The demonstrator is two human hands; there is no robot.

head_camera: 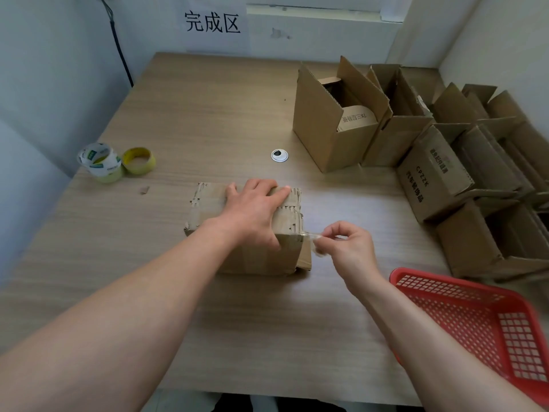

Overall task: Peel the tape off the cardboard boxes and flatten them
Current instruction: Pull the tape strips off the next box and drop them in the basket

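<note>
table (208, 114) of pale wood, wide, carrying everything here. along right side, row of other cardboard boxes (445, 173), flaps up, some lying on side; probably waiting for same treatment. at near right corner, red basket (475, 322), perhaps meant for peeled tape, only a guess.

near middle, toward front edge, cardboard box (208, 209) in work: closed, standing on table, top scuffed with torn paper marks. on top of it, left hand (252, 212), fingers straight and spread, palm down; grasps nothing, only presses and steadies. just beside near right corner of box, right hand (347, 242), thumb and forefinger pinched on clear tape strip (310, 234). far at left, well apart from box, two tape rolls (118, 162), touching each other. smallest of all, strip itself: thin, shiny, stretched from box corner to pinching fingers, far end not yet free of cardboard.

step in hand, by judgement: peeling, early in this box; flattening not yet begun. next move calls for steady pull away from corner and along seam, at low angle, with left palm holding box against sliding. after that, most likely: drop strip, look for tape on other seams, open flaps, press box flat. possible trouble: strip snapping short, or lifting more paper from surface.
</note>
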